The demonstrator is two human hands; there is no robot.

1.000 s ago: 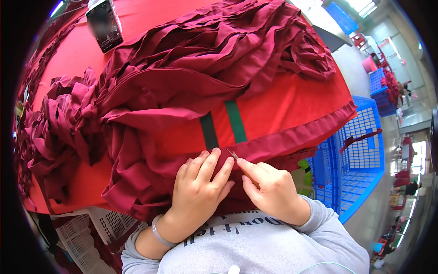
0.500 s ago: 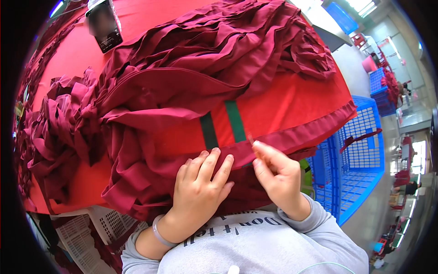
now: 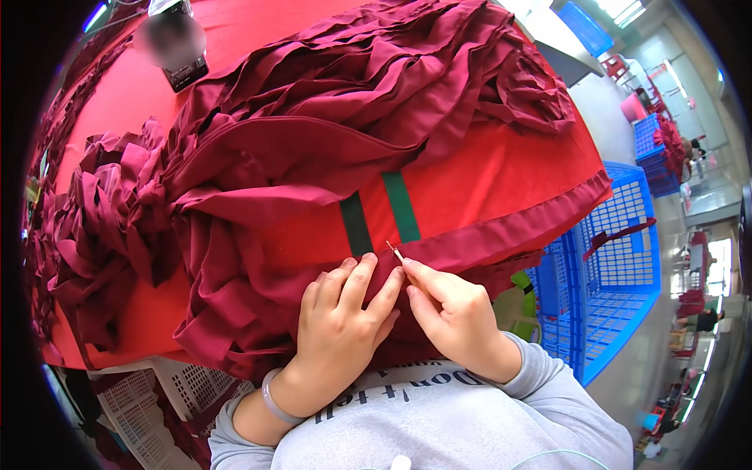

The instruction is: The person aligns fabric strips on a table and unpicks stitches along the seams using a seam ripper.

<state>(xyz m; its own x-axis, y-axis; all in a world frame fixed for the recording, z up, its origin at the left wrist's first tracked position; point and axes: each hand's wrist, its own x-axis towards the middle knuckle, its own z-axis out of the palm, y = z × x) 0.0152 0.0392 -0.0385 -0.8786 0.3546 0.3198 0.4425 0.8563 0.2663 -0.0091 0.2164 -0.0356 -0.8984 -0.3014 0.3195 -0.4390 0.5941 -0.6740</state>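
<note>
My left hand [image 3: 337, 317] lies with its fingers spread on the maroon fabric [image 3: 478, 243] near the table's front edge. Just right of it, my right hand [image 3: 454, 309] is closed around a small thin tool [image 3: 398, 254] with a fine forked tip. The tip touches or hovers over the upper edge of the maroon strip; which of the two I cannot tell. Beyond my fingers, a dark green stripe [image 3: 356, 225] and a brighter green stripe [image 3: 401, 207] lie on the red cloth [image 3: 501, 188].
A large heap of maroon fabric [image 3: 368, 86] covers much of the table. A phone [image 3: 185, 72] stands at the back left. Blue crates [image 3: 619, 266] are on the right, and white perforated baskets [image 3: 137, 415] at the lower left.
My right hand first moved right and away with the tool, then came back left beside my left hand. My left hand has stayed in nearly the same place.
</note>
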